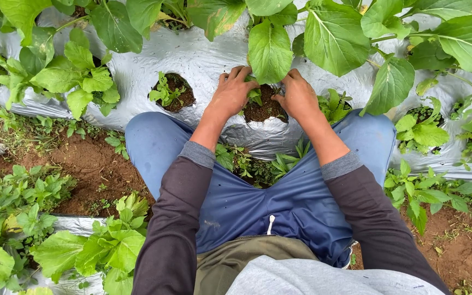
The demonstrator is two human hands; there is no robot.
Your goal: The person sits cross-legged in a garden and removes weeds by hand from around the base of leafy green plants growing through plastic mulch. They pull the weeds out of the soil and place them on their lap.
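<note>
Blue-trousered knees squat over a silver plastic mulch sheet on red soil (weeds alongside). Left hand and right hand, fingers curled, press either side of a leafy seedling standing upright in its planting hole.

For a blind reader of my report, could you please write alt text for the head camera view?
Seen from above, a crouching person presses the left hand and the right hand into the soil of a planting hole in silver plastic sheet, around a large-leafed green plant. Blue trousers, dark sleeves, leafy plants and red-brown earth surround them.
</note>
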